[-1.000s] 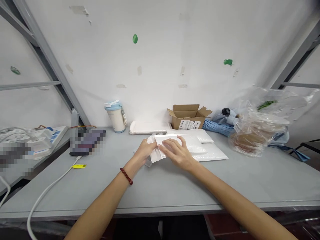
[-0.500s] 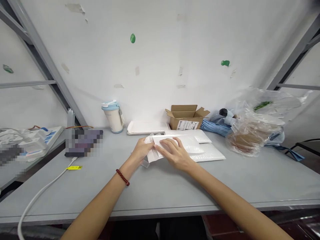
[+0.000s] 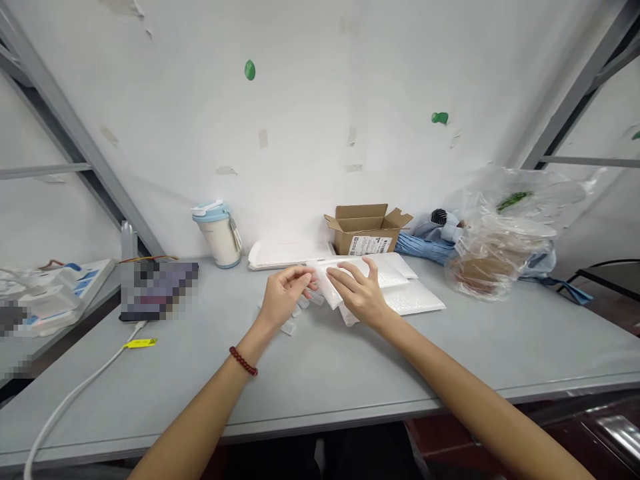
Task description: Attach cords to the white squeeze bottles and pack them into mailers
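A white bubble mailer (image 3: 329, 288) is raised a little above the grey table, its near-left edge folded into a narrow band. At its upper left corner, my left hand (image 3: 286, 293) pinches with thumb and fingers. My right hand (image 3: 364, 295) grips the mailer from the right, fingertips pressed on the folded band and index finger lifted. Behind and right of it, more white bubble mailers (image 3: 417, 301) lie flat, partly covered by my right hand. Several small translucent pieces (image 3: 289, 327) lie on the table beneath my left hand.
Along the wall stand a blue-lidded cup (image 3: 219, 237), a stack of white mailers (image 3: 287, 255) and an open cardboard box (image 3: 367, 233). Blue fabric (image 3: 425, 245) and a clear plastic bag (image 3: 493, 253) sit at right. A phone-like device (image 3: 160, 290) with a white cable (image 3: 85, 383) lies left.
The mailer's near-left edge has gone from spread open to folded into a narrow band. My left fingers have shifted to its upper corner. More small translucent pieces now show. The view has shifted slightly.
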Motion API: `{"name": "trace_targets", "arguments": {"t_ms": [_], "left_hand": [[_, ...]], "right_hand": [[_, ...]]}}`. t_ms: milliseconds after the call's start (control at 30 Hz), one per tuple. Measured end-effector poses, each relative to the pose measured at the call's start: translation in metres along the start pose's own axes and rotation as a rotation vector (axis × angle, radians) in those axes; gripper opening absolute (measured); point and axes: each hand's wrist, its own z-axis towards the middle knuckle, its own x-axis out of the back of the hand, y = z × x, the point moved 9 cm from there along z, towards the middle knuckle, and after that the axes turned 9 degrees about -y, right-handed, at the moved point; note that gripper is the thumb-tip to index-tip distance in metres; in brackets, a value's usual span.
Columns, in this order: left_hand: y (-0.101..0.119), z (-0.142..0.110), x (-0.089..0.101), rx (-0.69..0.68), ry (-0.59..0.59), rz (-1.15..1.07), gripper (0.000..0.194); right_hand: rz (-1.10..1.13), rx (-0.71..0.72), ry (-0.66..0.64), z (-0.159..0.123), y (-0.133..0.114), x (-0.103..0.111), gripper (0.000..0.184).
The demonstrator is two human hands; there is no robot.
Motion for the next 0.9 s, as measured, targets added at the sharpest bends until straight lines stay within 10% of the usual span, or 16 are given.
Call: {"name": "trace_targets", "arguments": {"t_ms": [233, 567, 900], "left_hand": [[0.014, -0.007, -0.020, -0.282, -0.010, 0.452, 0.029], [-0.023, 0.006, -0.044, 0.120, -0.026, -0.127, 0.027], [-0.063, -0.012, -0.082, 0.424, -0.237, -0.301, 0.020]], "right_hand": [[0.044, 0.009, 0.059, -0.001, 0.000, 0.009, 0.025], [0.033, -0.290, 0.126, 0.007, 0.046, 0.017, 0.018], [0.286, -0.345, -0.264, -0.005, 0.063, -0.040, 0.008]]}}
